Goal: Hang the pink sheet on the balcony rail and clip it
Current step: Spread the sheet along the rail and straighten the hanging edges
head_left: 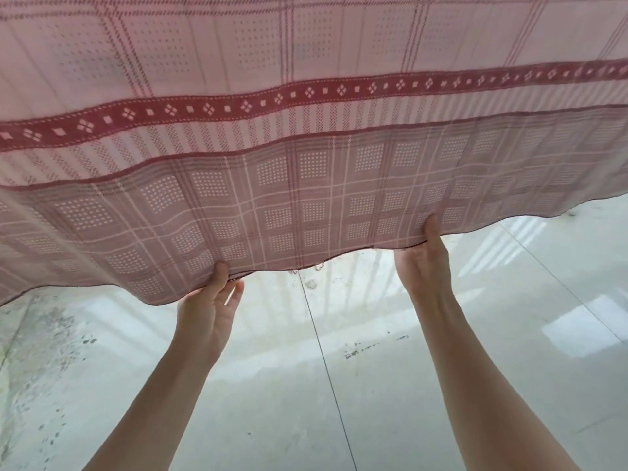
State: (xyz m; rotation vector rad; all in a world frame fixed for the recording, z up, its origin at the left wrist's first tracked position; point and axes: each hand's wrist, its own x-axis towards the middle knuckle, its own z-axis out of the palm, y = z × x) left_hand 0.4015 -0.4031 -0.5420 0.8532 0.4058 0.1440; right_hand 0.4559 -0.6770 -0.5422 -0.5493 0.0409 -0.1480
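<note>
Two hands noted at frame centre: left hand [207, 300] and right hand [424, 256] each pinched on pink sheet [306, 130] hem; pale tiled floor [373, 385], stained lower left.

no readable text, labels, brands or numbers anywhere; woven patterns only

This looks like a home balcony or terrace used for drying laundry: a glossy, pale tiled floor [441, 385] with dark grout lines and weather stains reflects daylight, and a thin pink checked cotton sheet [306, 113] hangs across it.
</note>
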